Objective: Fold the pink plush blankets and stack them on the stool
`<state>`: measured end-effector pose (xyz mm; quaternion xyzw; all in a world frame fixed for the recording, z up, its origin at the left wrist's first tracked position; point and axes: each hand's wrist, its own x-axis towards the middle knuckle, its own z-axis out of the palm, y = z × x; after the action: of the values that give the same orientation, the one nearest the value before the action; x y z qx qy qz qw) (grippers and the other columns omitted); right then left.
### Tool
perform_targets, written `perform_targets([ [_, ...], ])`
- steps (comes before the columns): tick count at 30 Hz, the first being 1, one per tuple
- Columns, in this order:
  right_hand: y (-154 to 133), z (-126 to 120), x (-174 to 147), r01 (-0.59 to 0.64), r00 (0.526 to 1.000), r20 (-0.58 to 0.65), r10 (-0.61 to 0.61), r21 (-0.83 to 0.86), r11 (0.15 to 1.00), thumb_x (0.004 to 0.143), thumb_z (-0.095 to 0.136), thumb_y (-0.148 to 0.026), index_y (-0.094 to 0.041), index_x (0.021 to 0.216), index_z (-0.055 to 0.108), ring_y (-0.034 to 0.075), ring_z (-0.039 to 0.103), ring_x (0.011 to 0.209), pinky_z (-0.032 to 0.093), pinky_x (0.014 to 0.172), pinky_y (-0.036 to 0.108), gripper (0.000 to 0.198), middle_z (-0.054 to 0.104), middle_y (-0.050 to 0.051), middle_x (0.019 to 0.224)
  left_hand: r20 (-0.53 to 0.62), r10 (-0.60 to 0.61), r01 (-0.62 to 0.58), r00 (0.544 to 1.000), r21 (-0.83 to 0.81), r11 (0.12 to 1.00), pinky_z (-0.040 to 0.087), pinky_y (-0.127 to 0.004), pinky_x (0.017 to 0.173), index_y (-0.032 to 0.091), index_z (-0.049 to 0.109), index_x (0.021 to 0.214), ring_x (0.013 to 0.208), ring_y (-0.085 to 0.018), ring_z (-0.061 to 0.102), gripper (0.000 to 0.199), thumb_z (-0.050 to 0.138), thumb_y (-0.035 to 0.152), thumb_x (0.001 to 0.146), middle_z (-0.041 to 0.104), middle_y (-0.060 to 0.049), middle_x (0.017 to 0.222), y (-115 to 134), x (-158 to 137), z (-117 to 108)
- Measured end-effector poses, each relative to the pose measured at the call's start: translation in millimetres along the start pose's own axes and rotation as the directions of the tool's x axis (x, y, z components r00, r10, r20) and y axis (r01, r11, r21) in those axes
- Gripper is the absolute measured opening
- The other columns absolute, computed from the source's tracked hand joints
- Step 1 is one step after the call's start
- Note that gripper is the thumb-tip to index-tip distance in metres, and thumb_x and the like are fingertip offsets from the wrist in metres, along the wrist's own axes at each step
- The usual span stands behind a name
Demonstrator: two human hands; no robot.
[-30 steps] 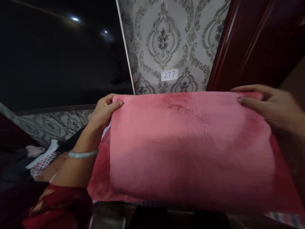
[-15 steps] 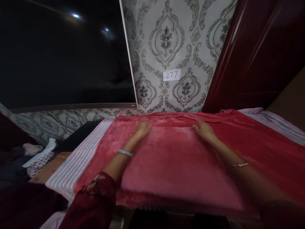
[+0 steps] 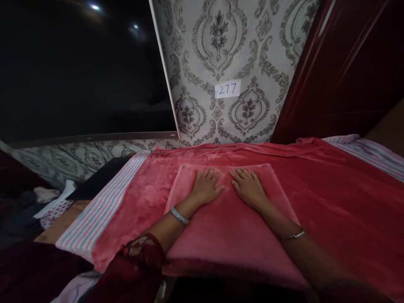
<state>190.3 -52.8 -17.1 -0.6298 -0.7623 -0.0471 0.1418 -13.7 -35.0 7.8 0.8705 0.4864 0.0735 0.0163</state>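
Observation:
A pinkish-red plush cloth (image 3: 230,240), folded into a flat rectangle with a rounded front edge, lies in front of me. My left hand (image 3: 206,186) rests palm down near its far left corner, fingers outstretched. Level with it, to the right, my right hand (image 3: 248,188) also lies flat on the folded cloth, fingers apart. Neither hand grips anything. Beneath spreads a larger red plush blanket (image 3: 334,206). Striped fabric in pink, white and grey (image 3: 105,202) runs along its left side.
A large dark screen (image 3: 85,71) stands at the left back. A paper marked 277 (image 3: 227,89) is on the patterned wall. Dark red glossy panelling (image 3: 341,75) rises at the right. Clothes and dotted fabric (image 3: 56,211) lie at the far left.
Both hands were blurred and farther apart at the far edge of the folded cloth. Now they lie flat and closer together on top of it. My view has shifted slightly.

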Motion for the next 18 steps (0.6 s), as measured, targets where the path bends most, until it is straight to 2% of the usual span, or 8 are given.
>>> perform_targets([
  [4, 35, 3, 0, -0.099, 0.995, -0.007, 0.099, -0.011, 0.995, 0.103, 0.032, -0.042, -0.022, 0.150, 0.053, 0.033, 0.039, 0.148, 0.030, 0.118, 0.066, 0.055, 0.046, 0.012, 0.159, 0.019, -0.142, 0.141, 0.990, 0.031, 0.990, 0.014, -0.068, 0.122, 0.022, 0.040, 0.158, 0.155, -0.038, 0.025, 0.068, 0.041, 0.058, 0.101, 0.033, -0.017, 0.166, -45, -6, -9],
  [7, 73, 13, -3, -0.234, 0.972, -0.021, 0.235, 0.054, 0.971, 0.102, 0.030, -0.049, -0.026, 0.149, 0.053, 0.036, 0.042, 0.146, 0.037, 0.111, 0.070, 0.058, 0.047, 0.011, 0.158, 0.018, -0.233, 0.234, 0.972, -0.020, 0.972, 0.020, -0.068, 0.121, 0.022, 0.040, 0.158, 0.156, -0.038, 0.024, 0.066, 0.040, 0.056, 0.101, 0.032, -0.017, 0.167, -79, -18, -10],
  [10, 104, 21, -11, -0.309, 0.950, 0.011, 0.313, 0.186, 0.933, 0.101, 0.026, -0.050, -0.018, 0.154, 0.047, 0.034, 0.045, 0.145, 0.043, 0.111, 0.062, 0.065, 0.046, 0.015, 0.158, 0.014, -0.250, 0.249, 0.968, -0.128, 0.960, 0.027, -0.056, 0.123, 0.016, 0.038, 0.158, 0.156, -0.032, 0.025, 0.065, 0.036, 0.050, 0.103, 0.028, -0.019, 0.168, -104, -31, -4],
  [12, 115, 23, -22, -0.309, 0.947, -0.003, 0.321, 0.262, 0.914, 0.100, 0.027, -0.048, -0.013, 0.156, 0.043, 0.032, 0.047, 0.143, 0.042, 0.115, 0.054, 0.068, 0.047, 0.017, 0.157, -0.017, -0.246, 0.237, 0.969, -0.211, 0.948, 0.027, -0.047, 0.125, 0.012, 0.037, 0.158, 0.156, -0.028, 0.025, 0.065, 0.036, 0.048, 0.103, 0.024, -0.019, 0.169, -114, -38, 0],
  [14, 122, 21, -37, -0.274, 0.953, -0.031, 0.301, 0.334, 0.902, 0.099, 0.031, -0.047, -0.015, 0.157, 0.042, 0.031, 0.049, 0.142, 0.040, 0.118, 0.052, 0.068, 0.050, 0.014, 0.155, -0.050, -0.280, 0.252, 0.959, -0.305, 0.918, 0.024, -0.045, 0.126, 0.010, 0.039, 0.156, 0.156, -0.028, 0.025, 0.068, 0.039, 0.050, 0.100, 0.026, -0.020, 0.168, -120, -45, 3],
  [16, 126, 17, -58, -0.227, 0.965, -0.028, 0.260, 0.408, 0.885, 0.098, 0.033, -0.049, -0.020, 0.157, 0.044, 0.031, 0.050, 0.141, 0.041, 0.117, 0.053, 0.066, 0.053, 0.010, 0.153, -0.066, -0.330, 0.272, 0.941, -0.430, 0.861, 0.023, -0.047, 0.127, 0.010, 0.044, 0.153, 0.155, -0.030, 0.028, 0.074, 0.046, 0.056, 0.096, 0.034, -0.020, 0.165, -123, -55, 1],
  [18, 126, 12, -82, -0.206, 0.971, -0.019, 0.240, 0.452, 0.868, 0.099, 0.032, -0.052, -0.023, 0.156, 0.045, 0.032, 0.052, 0.139, 0.044, 0.114, 0.055, 0.066, 0.055, 0.010, 0.151, -0.064, -0.368, 0.259, 0.928, -0.599, 0.758, 0.026, -0.048, 0.126, 0.011, 0.050, 0.149, 0.152, -0.032, 0.036, 0.082, 0.055, 0.066, 0.088, 0.044, -0.018, 0.160, -124, -68, -3],
])
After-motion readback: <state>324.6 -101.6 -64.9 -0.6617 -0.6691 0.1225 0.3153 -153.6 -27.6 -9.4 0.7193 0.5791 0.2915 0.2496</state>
